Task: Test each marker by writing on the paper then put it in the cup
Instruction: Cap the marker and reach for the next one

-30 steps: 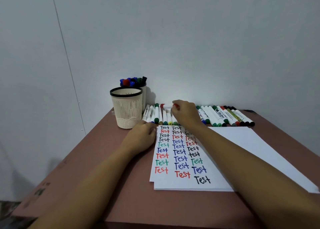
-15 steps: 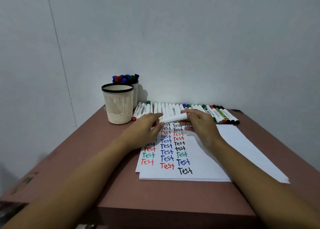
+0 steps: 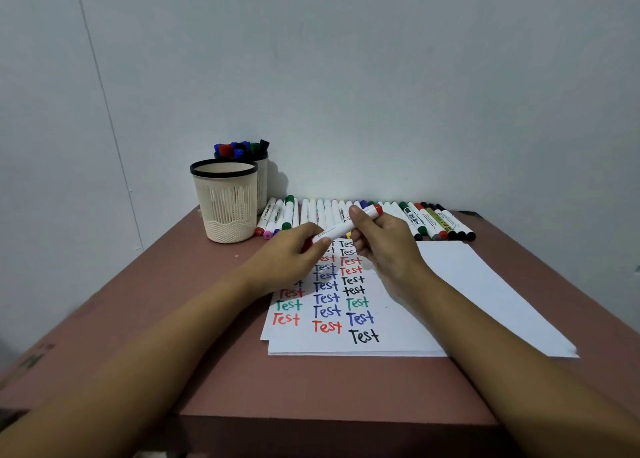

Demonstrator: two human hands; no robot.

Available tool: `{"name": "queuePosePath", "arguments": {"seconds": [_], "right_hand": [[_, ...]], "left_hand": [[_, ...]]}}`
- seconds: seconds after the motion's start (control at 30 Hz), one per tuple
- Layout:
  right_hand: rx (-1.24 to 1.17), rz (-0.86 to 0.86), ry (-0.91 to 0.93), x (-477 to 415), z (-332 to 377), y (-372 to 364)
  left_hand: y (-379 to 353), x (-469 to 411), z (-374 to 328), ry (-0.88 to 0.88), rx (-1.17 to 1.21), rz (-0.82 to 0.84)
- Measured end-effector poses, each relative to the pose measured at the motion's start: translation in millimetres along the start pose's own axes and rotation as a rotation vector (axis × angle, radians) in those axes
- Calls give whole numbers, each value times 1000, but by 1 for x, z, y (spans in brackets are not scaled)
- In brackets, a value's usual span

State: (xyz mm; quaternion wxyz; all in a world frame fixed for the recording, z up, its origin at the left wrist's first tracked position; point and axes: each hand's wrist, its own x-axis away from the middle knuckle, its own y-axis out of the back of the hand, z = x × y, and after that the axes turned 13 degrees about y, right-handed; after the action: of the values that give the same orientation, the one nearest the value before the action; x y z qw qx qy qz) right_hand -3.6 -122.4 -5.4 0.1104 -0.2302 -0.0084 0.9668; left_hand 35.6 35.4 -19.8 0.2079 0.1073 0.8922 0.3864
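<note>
A white marker [image 3: 341, 228] with a red end is held over the top of the paper [image 3: 398, 322]. My right hand [image 3: 384, 246] grips its barrel near the red end. My left hand [image 3: 294, 255] pinches its lower left end, where the cap is hidden by my fingers. The paper carries rows of "Test" in red, blue, green and black. A cream cup with a black rim [image 3: 227, 203] stands at the table's far left. Behind it a second cup [image 3: 260, 177] holds several markers.
A row of several markers [image 3: 433, 220] lies along the wall at the back of the reddish-brown table [image 3: 194, 319]. A second white sheet [image 3: 491, 291] lies slanted under the written one, at the right. The wall stands close behind.
My right hand picked a red marker from the row and brought it over the paper. My left hand left the paper's edge and took hold of the marker's other end.
</note>
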Motion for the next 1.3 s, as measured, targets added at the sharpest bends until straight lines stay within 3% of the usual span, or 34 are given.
{"name": "queuePosePath", "arguments": {"seconds": [0.3, 0.73, 0.93, 1.1, 1.3], "right_hand": [[-87, 35, 23, -1, -2, 1], [-174, 114, 29, -4, -1, 5], [-348, -122, -51, -10, 3, 11], [-547, -257, -174, -25, -1, 34], [-333, -302, -107, -28, -8, 44]], "left_hand": [[3, 2, 2, -68, 13, -95], [7, 2, 7, 22, 130, -114], [9, 3, 5, 87, 128, -116], [9, -4, 20, 178, 280, -143], [12, -7, 21, 265, 318, -96]]}}
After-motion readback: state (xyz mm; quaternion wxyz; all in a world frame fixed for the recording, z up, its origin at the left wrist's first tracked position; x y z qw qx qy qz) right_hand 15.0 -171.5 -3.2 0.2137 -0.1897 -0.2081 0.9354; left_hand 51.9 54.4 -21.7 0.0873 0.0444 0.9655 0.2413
